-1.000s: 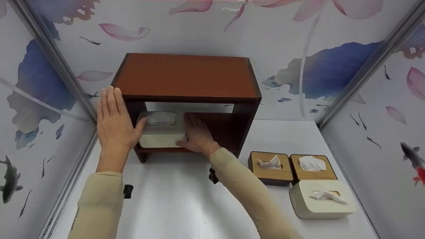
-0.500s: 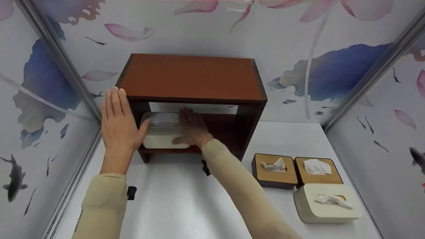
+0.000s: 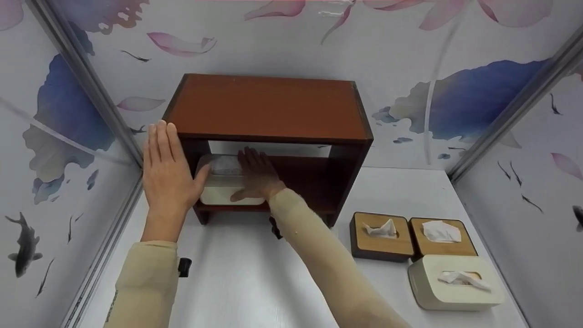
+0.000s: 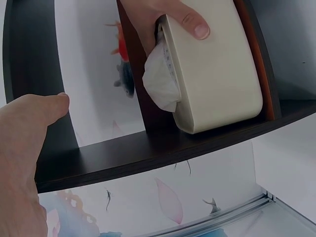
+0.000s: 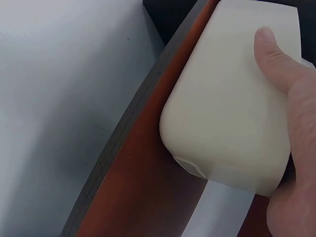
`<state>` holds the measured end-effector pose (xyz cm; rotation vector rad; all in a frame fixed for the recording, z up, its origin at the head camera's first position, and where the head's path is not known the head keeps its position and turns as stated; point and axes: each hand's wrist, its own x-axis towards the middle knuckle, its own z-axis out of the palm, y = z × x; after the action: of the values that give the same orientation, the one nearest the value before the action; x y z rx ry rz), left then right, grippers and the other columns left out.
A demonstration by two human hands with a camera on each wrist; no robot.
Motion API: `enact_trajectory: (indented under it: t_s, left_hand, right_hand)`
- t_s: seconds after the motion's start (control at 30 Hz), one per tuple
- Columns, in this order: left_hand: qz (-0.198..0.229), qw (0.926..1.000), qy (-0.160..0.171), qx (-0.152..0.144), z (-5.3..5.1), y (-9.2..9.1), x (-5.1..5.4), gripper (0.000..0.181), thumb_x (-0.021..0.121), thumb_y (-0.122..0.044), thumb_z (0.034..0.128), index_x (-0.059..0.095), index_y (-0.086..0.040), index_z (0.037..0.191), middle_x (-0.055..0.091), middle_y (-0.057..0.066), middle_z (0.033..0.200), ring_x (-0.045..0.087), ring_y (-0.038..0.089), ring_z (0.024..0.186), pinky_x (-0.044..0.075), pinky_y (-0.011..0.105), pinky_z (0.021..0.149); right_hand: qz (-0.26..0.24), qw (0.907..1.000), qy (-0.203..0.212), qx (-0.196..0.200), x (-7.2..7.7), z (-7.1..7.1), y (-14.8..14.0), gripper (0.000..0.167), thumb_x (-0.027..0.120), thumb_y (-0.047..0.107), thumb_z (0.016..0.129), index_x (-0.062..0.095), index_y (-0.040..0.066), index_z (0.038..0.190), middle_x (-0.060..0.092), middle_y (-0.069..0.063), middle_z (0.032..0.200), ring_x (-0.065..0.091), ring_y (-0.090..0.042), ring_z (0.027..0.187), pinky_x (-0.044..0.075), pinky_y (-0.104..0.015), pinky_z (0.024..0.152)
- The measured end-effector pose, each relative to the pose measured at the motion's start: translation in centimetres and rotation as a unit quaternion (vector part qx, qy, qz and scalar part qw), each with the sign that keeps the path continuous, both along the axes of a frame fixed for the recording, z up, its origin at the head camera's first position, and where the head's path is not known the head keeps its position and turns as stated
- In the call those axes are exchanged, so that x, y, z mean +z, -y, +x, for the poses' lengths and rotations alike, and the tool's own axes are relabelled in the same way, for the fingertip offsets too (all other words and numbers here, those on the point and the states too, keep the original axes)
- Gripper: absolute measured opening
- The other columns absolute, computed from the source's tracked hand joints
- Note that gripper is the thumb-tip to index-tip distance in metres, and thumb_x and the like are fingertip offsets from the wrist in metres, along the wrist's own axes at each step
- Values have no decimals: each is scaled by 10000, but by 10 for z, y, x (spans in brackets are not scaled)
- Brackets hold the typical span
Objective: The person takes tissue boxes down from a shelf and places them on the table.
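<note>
A cream tissue box [image 3: 230, 195] stands at the left inside a brown wooden shelf unit [image 3: 268, 109]. My right hand [image 3: 259, 175] lies on that box, fingers straight over its top and thumb against its front face. In the left wrist view, white tissue [image 4: 162, 81] sticks out beside this hand. My left hand [image 3: 168, 182] is flat with straight fingers along the left side panel of the shelf, its thumb pointing towards the box. The right hand hides part of the box top, and in the right wrist view its fingers are out of sight.
Two tissue boxes with wooden tops, a left one [image 3: 380, 237] and a right one [image 3: 442, 238], stand side by side on the white table [image 3: 237, 282]. In front of them is another cream tissue box [image 3: 457, 287]. Printed walls enclose the table.
My right hand has slid left from the box's right side onto its top. The left hand keeps its place on the side panel. The whole head view has shifted slightly.
</note>
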<state>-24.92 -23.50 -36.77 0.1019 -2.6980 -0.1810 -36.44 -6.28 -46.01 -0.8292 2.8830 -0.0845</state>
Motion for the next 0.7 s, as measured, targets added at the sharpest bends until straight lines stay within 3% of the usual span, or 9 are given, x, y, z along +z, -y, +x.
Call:
enact_trajectory:
  t_s: [0.23,0.7]
  left_hand:
    - [56,9999,-120,7,2,0,0,1053,615,-499,908,-77,-43,1557,-54,167,1639,-66,324,1531,55,474,1255]
    - [66,10000,-10,52,-1,0,-3,1081,617,-523,901,-105,-56,1556,-87,156,1641,-83,319,1530,38,467,1258]
  right_hand:
    - [128,9998,91,103,-3,-5,4,1192,639,734,756,12,151,1585,52,-42,1662,41,-221,1541,19,-404,1266]
    - [-275,9994,-102,176,-3,-5,-8,1163,729,664,724,140,128,1572,229,-59,1611,163,-236,1505,66,-397,1261]
